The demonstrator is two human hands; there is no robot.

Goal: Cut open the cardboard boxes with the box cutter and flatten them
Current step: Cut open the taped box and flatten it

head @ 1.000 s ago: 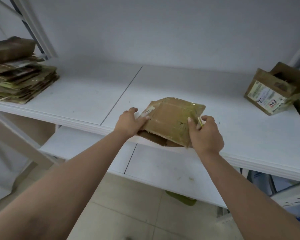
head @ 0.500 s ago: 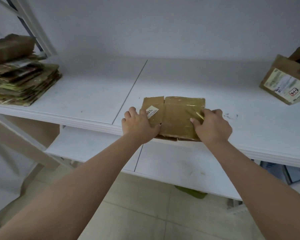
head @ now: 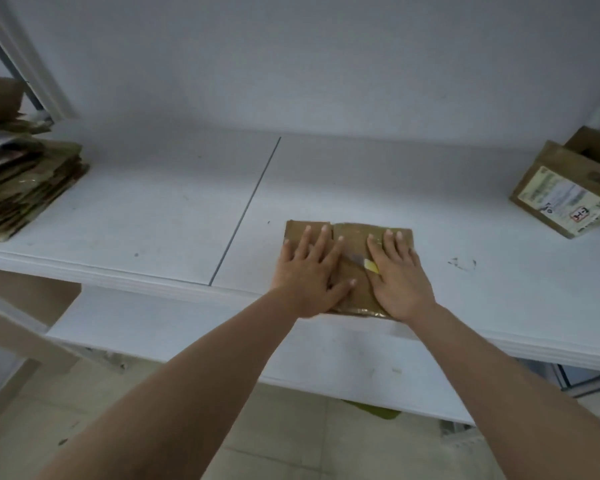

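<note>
A flattened brown cardboard box with shiny tape lies at the front edge of the white shelf. My left hand presses flat on its left half, fingers spread and straight. On the right half, my right hand presses down with straight fingers. The yellow box cutter sticks out from under the thumb side of my right hand, held against the palm. Most of the cutter is hidden beneath that hand.
A stack of flattened cardboard sits at the shelf's left end. An open cardboard box with a shipping label stands at the far right. A lower shelf and tiled floor lie below.
The box has gone from tilted and held up at its sides to lying flat on the shelf. Both hands moved on top of it and spread out, pressing down.
</note>
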